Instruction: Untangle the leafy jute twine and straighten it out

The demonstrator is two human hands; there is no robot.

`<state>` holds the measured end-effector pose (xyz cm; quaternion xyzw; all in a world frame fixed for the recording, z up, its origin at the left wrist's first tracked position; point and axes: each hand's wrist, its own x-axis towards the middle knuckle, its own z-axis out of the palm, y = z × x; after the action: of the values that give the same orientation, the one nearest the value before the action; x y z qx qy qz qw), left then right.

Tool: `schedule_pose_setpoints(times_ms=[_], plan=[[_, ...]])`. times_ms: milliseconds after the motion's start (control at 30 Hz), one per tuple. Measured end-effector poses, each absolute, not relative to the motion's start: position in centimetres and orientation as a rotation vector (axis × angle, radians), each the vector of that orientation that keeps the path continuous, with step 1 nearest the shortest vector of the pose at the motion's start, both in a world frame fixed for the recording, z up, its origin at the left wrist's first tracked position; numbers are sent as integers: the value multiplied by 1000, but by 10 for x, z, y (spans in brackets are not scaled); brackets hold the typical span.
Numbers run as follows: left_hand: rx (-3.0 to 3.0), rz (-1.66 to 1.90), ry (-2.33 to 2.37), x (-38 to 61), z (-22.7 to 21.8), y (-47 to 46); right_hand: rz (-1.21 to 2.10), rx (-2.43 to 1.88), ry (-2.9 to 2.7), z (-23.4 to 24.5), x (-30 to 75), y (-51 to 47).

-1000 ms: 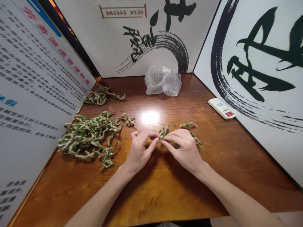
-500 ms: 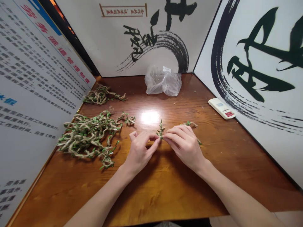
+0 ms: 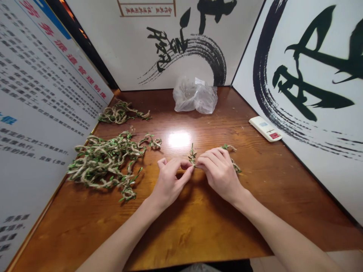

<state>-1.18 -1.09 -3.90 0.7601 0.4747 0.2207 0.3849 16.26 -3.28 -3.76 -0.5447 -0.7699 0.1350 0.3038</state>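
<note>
Between my two hands a short piece of leafy twine, green leaves on brown cord, sticks up above the table. My left hand pinches its lower end between thumb and forefinger. From the other side, my right hand has its fingertips pressed together at the same spot; the exact grip there is hidden by the fingers. More leafy twine shows beyond my right hand, partly covered by it. To the left lies a large tangled heap of leafy twine.
A smaller bundle of the twine lies at the back left. At the back of the wooden table sits a crumpled clear plastic bag. A white device with a red label rests by the right panel. Printed panels enclose three sides.
My hands stay at nearly the same place. My right fingertips have shifted very slightly at the twine, and the view has tilted a little.
</note>
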Motion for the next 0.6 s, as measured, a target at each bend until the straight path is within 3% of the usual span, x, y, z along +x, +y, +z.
schedule_pose_setpoints(times_ms=[267, 467, 600], plan=[[1472, 451, 1149, -10, -38, -5, 652, -1393, -1829, -44, 162, -35], [1284, 481, 1113, -11, -42, -5, 1060, -1512, -1462, -50, 156, -39], [1574, 446, 1279, -12, -41, -6, 700, -1535, -1696, -48, 158, -38]])
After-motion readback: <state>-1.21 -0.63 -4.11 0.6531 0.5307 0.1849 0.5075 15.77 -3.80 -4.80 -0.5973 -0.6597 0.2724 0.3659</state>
